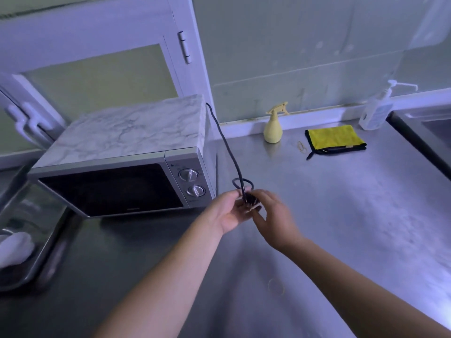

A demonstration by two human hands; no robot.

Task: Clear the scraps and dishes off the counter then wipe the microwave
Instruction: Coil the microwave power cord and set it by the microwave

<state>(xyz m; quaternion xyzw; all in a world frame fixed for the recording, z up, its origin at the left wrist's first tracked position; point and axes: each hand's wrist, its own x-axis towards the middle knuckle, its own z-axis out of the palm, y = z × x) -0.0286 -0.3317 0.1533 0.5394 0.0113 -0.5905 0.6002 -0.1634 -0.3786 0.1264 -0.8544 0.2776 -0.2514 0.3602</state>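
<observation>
Stainless counter (pixel 341 203) under bluish light, against a pale wall. At the left, standing on it, the microwave (pixel 117 167): marble-patterned top, dark door closed, two dials at the right. From behind its back corner, a black cord (pixel 225 145) running down to a small loop just above the hands. Grips the cord's lower end with the left hand (pixel 228 212), palm up, fingers curled round it. Meets it from the other side with the right hand (pixel 277 217) (blurred), fingers bent over the plug end; pinching or merely touching, cannot tell. Farther back near the wall, a yellow spray bottle (pixel 273 129), upright; beside it a folded yellow cloth (pixel 335 139) with black edging, flat on the steel; between the two, rubber bands (pixel 302 146). At the right corner, a clear pump bottle (pixel 377 111) next to the sink (pixel 419 140) rim. At the far left, a metal tray (pixel 41 259) with something white in it.
</observation>
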